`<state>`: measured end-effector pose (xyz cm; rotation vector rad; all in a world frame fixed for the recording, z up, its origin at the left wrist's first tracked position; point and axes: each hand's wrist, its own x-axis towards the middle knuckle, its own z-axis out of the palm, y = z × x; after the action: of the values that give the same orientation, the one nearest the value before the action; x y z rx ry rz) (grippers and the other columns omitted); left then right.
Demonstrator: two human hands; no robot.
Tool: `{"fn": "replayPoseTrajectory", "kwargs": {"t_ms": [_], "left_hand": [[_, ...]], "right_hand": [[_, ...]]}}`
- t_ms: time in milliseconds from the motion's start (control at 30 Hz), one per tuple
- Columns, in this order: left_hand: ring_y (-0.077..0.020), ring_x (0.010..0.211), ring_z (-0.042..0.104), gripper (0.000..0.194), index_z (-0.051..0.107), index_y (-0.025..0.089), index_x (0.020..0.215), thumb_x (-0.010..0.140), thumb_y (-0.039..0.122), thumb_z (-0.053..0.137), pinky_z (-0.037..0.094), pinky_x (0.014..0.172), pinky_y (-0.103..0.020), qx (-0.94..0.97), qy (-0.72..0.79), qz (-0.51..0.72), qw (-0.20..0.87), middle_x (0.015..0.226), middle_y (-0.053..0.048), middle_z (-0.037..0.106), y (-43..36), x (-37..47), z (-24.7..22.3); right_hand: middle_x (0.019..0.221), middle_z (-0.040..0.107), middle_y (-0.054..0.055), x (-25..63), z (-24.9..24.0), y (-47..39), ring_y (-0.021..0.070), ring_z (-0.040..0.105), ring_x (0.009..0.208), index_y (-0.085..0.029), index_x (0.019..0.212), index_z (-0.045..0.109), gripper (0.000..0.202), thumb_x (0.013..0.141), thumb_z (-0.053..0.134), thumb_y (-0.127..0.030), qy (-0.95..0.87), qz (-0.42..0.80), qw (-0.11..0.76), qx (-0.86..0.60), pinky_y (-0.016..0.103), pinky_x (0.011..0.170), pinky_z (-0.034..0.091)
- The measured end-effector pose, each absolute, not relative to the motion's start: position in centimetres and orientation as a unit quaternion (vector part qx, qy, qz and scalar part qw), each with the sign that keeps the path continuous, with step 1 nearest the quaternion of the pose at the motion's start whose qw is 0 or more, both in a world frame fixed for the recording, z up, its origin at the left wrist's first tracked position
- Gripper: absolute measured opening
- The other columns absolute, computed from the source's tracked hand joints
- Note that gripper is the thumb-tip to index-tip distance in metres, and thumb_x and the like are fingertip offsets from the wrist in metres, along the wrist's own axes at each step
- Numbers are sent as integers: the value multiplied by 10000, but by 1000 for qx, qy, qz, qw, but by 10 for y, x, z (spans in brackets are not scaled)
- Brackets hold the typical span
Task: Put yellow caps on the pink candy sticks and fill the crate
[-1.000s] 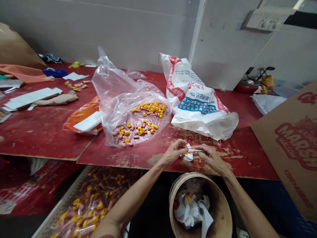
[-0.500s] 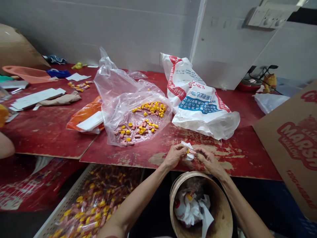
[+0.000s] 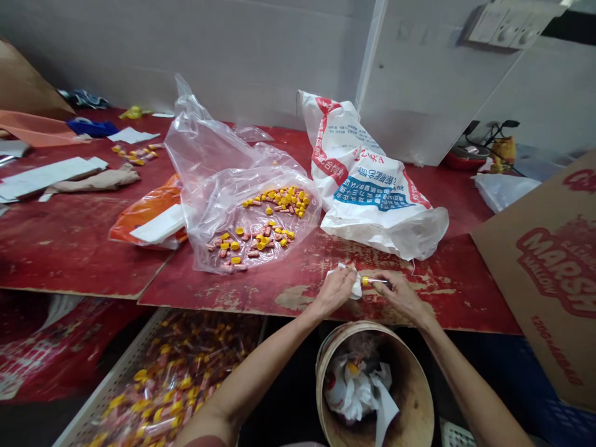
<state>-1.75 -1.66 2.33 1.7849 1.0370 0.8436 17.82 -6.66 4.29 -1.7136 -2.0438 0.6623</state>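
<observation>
In the head view, my left hand (image 3: 337, 288) is closed on a crumpled white tissue (image 3: 357, 288) above the red table's front edge. Just to the right, my right hand (image 3: 401, 294) grips a small tube with a yellow cap (image 3: 367, 281), its capped end toward the tissue. The fingertips of both hands are partly hidden. Behind and to the left, a clear plastic bag (image 3: 205, 186) lies spread out, bearing many pink tubes with yellow caps (image 3: 284, 198). Below my hands stands a round bucket (image 3: 421, 397) with crumpled white paper (image 3: 356, 397) in it.
A white perforated crate (image 3: 105, 394) full of yellow-capped tubes sits below the table at left. A white printed sack (image 3: 372, 180) lies behind my hands. At right stands a cardboard box (image 3: 535, 279). An orange bag (image 3: 139, 214) and white strips (image 3: 53, 177) lie left.
The tube, earlier between both hands against the tissue, is now apart from the tissue in my right hand. My left hand has closed over the tissue. The view has shifted slightly.
</observation>
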Motion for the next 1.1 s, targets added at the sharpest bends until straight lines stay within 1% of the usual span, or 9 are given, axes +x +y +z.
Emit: {"fn": "replayPoseTrajectory", "kwargs": {"t_ms": [67, 133, 233, 400, 600, 800, 933, 1033, 1100], "left_hand": [[-208, 905, 580, 343, 635, 146, 1050, 907, 306, 367, 449, 836, -323, 708, 465, 403, 346, 968, -108, 614, -7, -27, 19], [-219, 962, 573, 360, 578, 131, 1165, 905, 270, 370, 442, 863, -333, 692, 509, 439, 263, 1048, -134, 591, 1, -40, 9], [-218, 926, 589, 348, 565, 136, 1176, 902, 254, 387, 460, 819, -325, 695, 550, 421, 192, 1047, -132, 590, 10, -58, -12], [-212, 917, 599, 326, 575, 150, 1152, 908, 242, 381, 473, 812, -319, 710, 559, 398, 160, 1040, -125, 602, 11, -70, -36], [-198, 953, 599, 325, 561, 164, 1174, 909, 238, 389, 470, 845, -306, 708, 554, 407, 164, 1052, -116, 610, 13, -64, -37], [-198, 920, 611, 306, 576, 166, 1133, 911, 265, 390, 480, 803, -305, 716, 535, 416, 166, 1025, -110, 617, 13, -63, -38], [-209, 899, 599, 300, 584, 158, 1105, 896, 249, 389, 474, 811, -336, 702, 530, 446, 168, 994, -118, 613, 13, -65, -37], [-213, 927, 586, 291, 586, 163, 1087, 884, 239, 392, 462, 832, -349, 677, 529, 474, 194, 1001, -119, 599, 4, -67, -27], [-201, 914, 583, 266, 592, 172, 1060, 880, 255, 415, 461, 827, -337, 662, 517, 484, 245, 976, -102, 596, -8, -67, -17]], "right_hand": [[955, 625, 90, 197, 46, -64, 191, 582, 855, -152, 946, 584, 261, 937, 383, -319, -734, 146, 22, -663, 275, 736, 418], [935, 624, 133, 211, 45, -63, 222, 595, 837, -123, 928, 580, 214, 913, 407, -248, -711, 93, -93, -691, 291, 709, 411], [935, 616, 183, 220, 36, -64, 266, 606, 851, -84, 968, 574, 204, 891, 416, -187, -700, 88, -144, -694, 316, 701, 413], [969, 606, 172, 224, 24, -62, 258, 606, 860, -95, 1025, 552, 220, 918, 391, -199, -715, 95, -183, -668, 309, 712, 415], [996, 602, 170, 235, 16, -58, 260, 593, 886, -110, 1016, 542, 227, 928, 369, -228, -727, 115, -189, -650, 305, 724, 410], [929, 608, 165, 236, 13, -45, 264, 595, 850, -104, 981, 551, 211, 909, 398, -229, -703, 105, -145, -688, 300, 692, 392], [897, 615, 146, 238, 20, -43, 262, 592, 850, -111, 925, 567, 182, 884, 445, -240, -702, 92, -86, -701, 303, 704, 392], [877, 616, 126, 231, 21, -49, 233, 589, 827, -125, 881, 570, 247, 909, 368, -264, -716, 89, -27, -692, 303, 715, 416], [921, 623, 111, 218, 20, -52, 208, 591, 840, -135, 936, 566, 311, 931, 301, -298, -725, 114, 49, -677, 295, 729, 445]]}}
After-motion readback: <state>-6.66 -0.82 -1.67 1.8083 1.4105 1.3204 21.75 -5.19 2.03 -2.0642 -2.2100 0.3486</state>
